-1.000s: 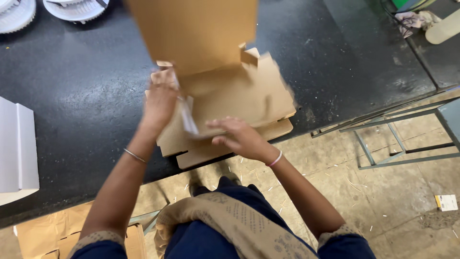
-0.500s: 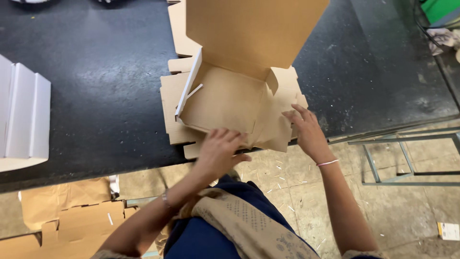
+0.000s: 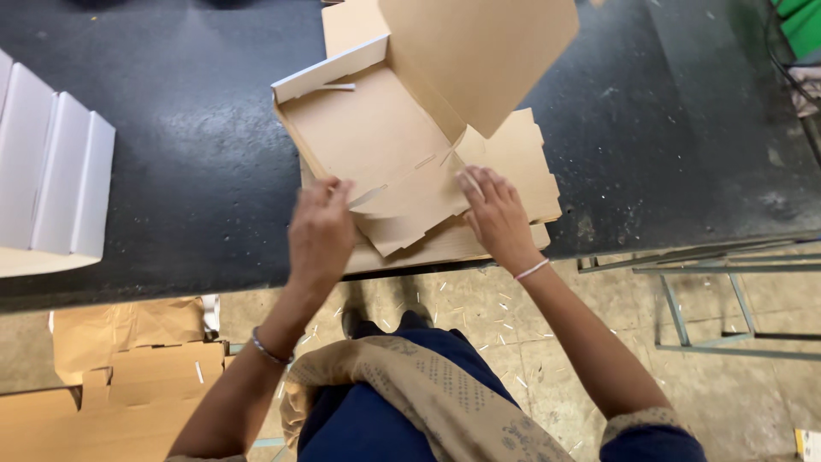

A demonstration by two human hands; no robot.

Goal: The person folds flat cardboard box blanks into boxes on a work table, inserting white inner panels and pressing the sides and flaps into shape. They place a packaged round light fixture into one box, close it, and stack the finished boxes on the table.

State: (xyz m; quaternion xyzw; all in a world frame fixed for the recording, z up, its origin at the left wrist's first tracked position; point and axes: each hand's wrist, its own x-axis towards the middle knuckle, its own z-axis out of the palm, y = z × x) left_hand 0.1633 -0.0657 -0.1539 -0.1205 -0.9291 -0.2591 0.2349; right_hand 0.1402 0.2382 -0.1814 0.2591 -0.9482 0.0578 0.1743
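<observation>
Black table (image 3: 171, 154) fills the top; white boxes (image 3: 51, 171) at nine o'clock, metal frame (image 3: 710, 299) at four, littered concrete floor (image 3: 753, 385) below

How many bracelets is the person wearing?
2. One bangle is on the left wrist, below the left hand. One thin band is on the right wrist, below the right hand. Sleeves may hide more.

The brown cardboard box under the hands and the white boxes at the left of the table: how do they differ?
The brown cardboard box is tan; the white boxes are white. The brown one lies open, half folded, both hands on it: left hand, right hand. The white ones stand untouched in a row. Both rest on the black table.
</observation>
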